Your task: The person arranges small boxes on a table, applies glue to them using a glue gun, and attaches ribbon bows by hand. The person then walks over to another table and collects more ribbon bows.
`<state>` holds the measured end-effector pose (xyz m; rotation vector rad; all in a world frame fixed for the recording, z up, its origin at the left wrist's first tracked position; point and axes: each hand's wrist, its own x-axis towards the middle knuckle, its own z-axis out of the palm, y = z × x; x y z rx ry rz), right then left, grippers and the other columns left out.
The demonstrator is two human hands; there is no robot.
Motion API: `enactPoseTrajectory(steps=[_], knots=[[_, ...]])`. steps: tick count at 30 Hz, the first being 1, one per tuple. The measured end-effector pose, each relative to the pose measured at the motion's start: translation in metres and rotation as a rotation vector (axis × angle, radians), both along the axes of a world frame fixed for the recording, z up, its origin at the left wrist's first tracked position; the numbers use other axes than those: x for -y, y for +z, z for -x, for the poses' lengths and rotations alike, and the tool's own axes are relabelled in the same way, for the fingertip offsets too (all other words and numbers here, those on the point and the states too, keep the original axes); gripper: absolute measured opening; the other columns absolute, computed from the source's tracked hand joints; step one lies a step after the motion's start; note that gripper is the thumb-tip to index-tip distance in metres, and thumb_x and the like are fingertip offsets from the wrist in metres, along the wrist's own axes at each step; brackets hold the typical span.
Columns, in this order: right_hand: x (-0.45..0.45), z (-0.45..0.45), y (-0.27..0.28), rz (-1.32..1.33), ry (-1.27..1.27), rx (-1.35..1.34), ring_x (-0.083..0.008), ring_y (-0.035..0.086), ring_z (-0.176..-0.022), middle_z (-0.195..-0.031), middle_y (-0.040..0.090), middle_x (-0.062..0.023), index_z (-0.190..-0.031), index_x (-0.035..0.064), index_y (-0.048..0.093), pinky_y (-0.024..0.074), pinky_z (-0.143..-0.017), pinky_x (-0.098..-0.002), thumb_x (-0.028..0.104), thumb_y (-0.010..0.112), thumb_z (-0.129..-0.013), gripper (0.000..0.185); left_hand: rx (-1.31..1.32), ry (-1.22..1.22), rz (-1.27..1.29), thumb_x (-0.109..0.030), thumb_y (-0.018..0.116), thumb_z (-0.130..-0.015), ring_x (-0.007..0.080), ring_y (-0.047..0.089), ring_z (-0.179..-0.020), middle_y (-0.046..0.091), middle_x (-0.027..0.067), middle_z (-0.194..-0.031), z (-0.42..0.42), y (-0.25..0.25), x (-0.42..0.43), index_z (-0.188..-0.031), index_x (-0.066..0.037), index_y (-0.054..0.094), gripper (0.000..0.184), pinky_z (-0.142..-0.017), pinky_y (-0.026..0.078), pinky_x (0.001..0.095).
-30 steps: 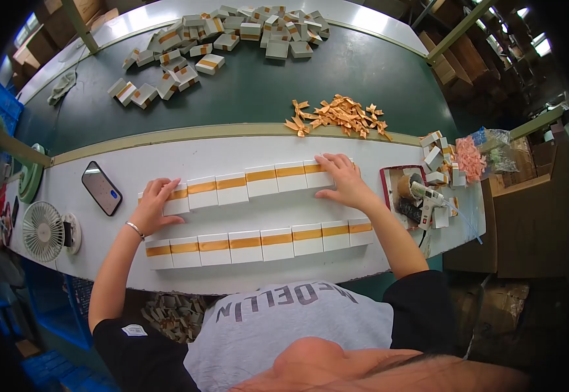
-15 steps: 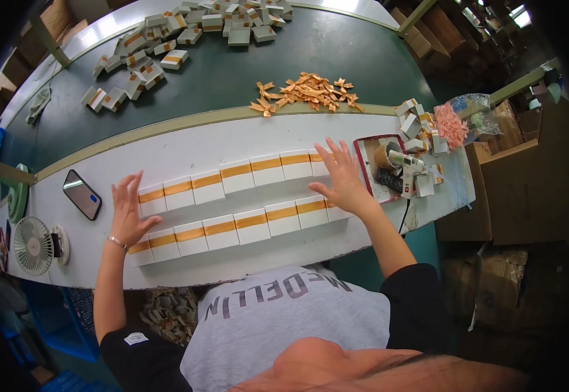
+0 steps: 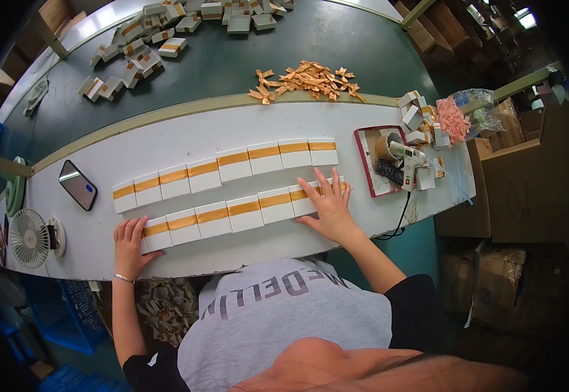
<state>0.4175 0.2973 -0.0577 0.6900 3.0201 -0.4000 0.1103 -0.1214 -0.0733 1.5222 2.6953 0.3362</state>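
Two rows of white boxes with gold ribbon bands lie across the white worktop: a far row (image 3: pixel 235 168) and a near row (image 3: pixel 244 215). My left hand (image 3: pixel 132 248) is at the left end of the near row, fingers along the end box and thumb stretched toward its front edge. Over the right end of that row is my right hand (image 3: pixel 330 212), its fingers spread across the last boxes and partly hiding them. The thumb reaches along the front side. Neither hand has lifted a box.
A phone (image 3: pixel 78 185) and a small fan (image 3: pixel 30 238) are at the left. A glue gun (image 3: pixel 407 163) lies on a red-rimmed tray (image 3: pixel 365 157) at the right. Gold bows (image 3: pixel 309 80) are heaped behind; more boxes (image 3: pixel 142 62) pile up on the green surface.
Both hands have come down from around the far row to the ends of the near row. The far row is now uncovered. The view has shifted slightly.
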Motion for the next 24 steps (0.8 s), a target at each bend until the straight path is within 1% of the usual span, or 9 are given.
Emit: enactPoseTrajectory(steps=[4, 5, 6, 8, 10, 16, 17, 21, 24], knots=[[0.005, 0.006, -0.001, -0.006, 0.028, -0.015, -0.0543, 0.010, -0.155, -0.166, 0.024, -0.0229, -0.160, 0.0296, 0.042, 0.0096, -0.116, -0.0797, 0.049, 0.089, -0.075, 0.099, -0.047, -0.004, 0.045, -0.042, 0.092, -0.062, 0.0333, 0.046, -0.133, 0.056, 0.0081, -0.137, -0.004, 0.012, -0.002, -0.152, -0.013, 0.047, 0.105, -0.123, 0.028, 0.0526], [0.008, 0.005, 0.000, -0.014, 0.023, -0.011, -0.0545, 0.010, -0.155, -0.166, 0.024, -0.0231, -0.160, 0.0303, 0.042, 0.0076, -0.116, -0.0805, 0.050, 0.088, -0.076, 0.098, -0.058, 0.006, 0.079, -0.047, 0.092, -0.062, 0.0327, 0.045, -0.135, 0.055, 0.0082, -0.139, -0.007, 0.020, -0.005, -0.154, -0.013, 0.045, 0.109, -0.125, 0.025, 0.0547], [0.013, 0.007, 0.001, -0.026, 0.042, -0.029, -0.0540, 0.008, -0.155, -0.166, 0.023, -0.0231, -0.160, 0.0303, 0.042, 0.0065, -0.116, -0.0804, 0.052, 0.088, -0.076, 0.099, -0.103, 0.022, 0.145, -0.059, 0.087, -0.065, 0.0316, 0.044, -0.137, 0.052, 0.0075, -0.143, -0.015, 0.034, -0.011, -0.157, -0.013, 0.042, 0.112, -0.127, 0.021, 0.0561], [0.020, 0.004, 0.003, -0.067, 0.042, -0.054, -0.0530, 0.006, -0.156, -0.166, 0.022, -0.0232, -0.161, 0.0303, 0.042, 0.0043, -0.117, -0.0801, 0.054, 0.087, -0.076, 0.099, -0.159, 0.005, 0.065, -0.071, 0.079, -0.068, 0.0304, 0.043, -0.139, 0.050, 0.0056, -0.146, -0.030, 0.040, -0.025, -0.158, -0.013, 0.041, 0.113, -0.128, 0.020, 0.0563], [0.028, 0.005, -0.005, -0.078, 0.046, -0.078, -0.0526, 0.003, -0.156, -0.167, 0.019, -0.0229, -0.160, 0.0347, 0.042, 0.0022, -0.116, -0.0801, 0.058, 0.085, -0.077, 0.096, -0.192, -0.068, -0.054, -0.076, 0.074, -0.072, 0.0307, 0.040, -0.143, 0.049, 0.0060, -0.147, -0.052, 0.026, -0.053, -0.158, -0.014, 0.042, 0.110, -0.129, 0.017, 0.0554], [0.036, 0.013, -0.021, -0.147, 0.081, -0.087, -0.0538, 0.005, -0.156, -0.169, 0.017, -0.0244, -0.161, 0.0377, 0.042, 0.0033, -0.116, -0.0810, 0.060, 0.081, -0.079, 0.093, -0.129, -0.082, -0.005, -0.068, 0.074, -0.078, 0.0298, 0.045, -0.134, 0.051, 0.0043, -0.144, -0.094, 0.004, -0.138, -0.158, -0.021, 0.043, 0.098, -0.125, 0.026, 0.0516], [0.035, 0.013, -0.021, -0.146, 0.080, -0.078, -0.0539, 0.005, -0.156, -0.169, 0.017, -0.0245, -0.161, 0.0373, 0.042, 0.0035, -0.116, -0.0809, 0.061, 0.080, -0.080, 0.093, -0.124, -0.082, -0.045, -0.063, 0.077, -0.076, 0.0297, 0.046, -0.129, 0.052, 0.0036, -0.140, -0.093, 0.000, -0.138, -0.157, -0.021, 0.044, 0.097, -0.120, 0.032, 0.0499], [0.041, 0.015, -0.017, -0.110, 0.089, -0.060, -0.0544, 0.005, -0.156, -0.168, 0.017, -0.0253, -0.161, 0.0370, 0.042, 0.0044, -0.115, -0.0812, 0.064, 0.076, -0.082, 0.090, -0.126, -0.055, -0.046, -0.055, 0.084, -0.069, 0.0306, 0.046, -0.126, 0.052, 0.0031, -0.137, -0.096, -0.001, -0.143, -0.156, -0.021, 0.047, 0.101, -0.117, 0.034, 0.0493], [0.042, 0.014, -0.022, -0.116, 0.130, -0.132, -0.0536, 0.007, -0.156, -0.167, 0.020, -0.0259, -0.161, 0.0337, 0.041, 0.0038, -0.115, -0.0806, 0.067, 0.072, -0.084, 0.090, -0.123, -0.058, -0.032, -0.056, 0.084, -0.070, 0.0309, 0.046, -0.127, 0.052, 0.0035, -0.139, -0.097, 0.002, -0.144, -0.156, -0.019, 0.047, 0.100, -0.118, 0.033, 0.0504]])
